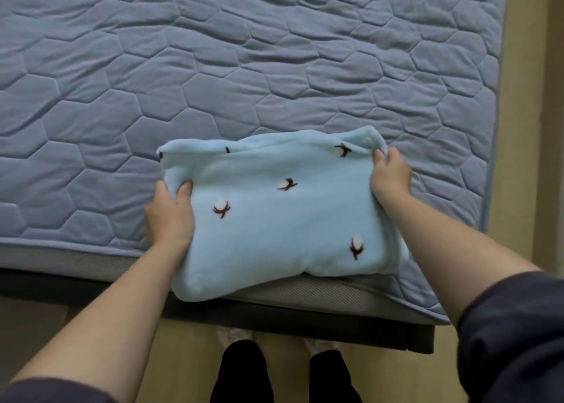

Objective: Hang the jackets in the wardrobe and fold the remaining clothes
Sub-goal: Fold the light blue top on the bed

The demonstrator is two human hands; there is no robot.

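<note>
— Where is the garment?

— The folded light blue fleece garment (283,213) lies at the near edge of the bed (213,67), a thick rectangular bundle with small white-and-brown flower marks on it. Its near left corner hangs a little past the edge of the mattress.

— What are the hands doing?

— The left hand (169,216) grips the left side of the bundle: the thumb lies on top of the cloth and the fingers are tucked round the edge, out of sight. The right hand (392,173) pinches the far right corner, thumb on top, fingers curled behind the fold. Both hands are clamped on the cloth, well apart, one at each end.

— Anything else?

— Dark sleeves are pushed up both forearms. Below the bed, on a pale wooden floor (543,128), stand the person's dark trouser legs (241,375).
</note>
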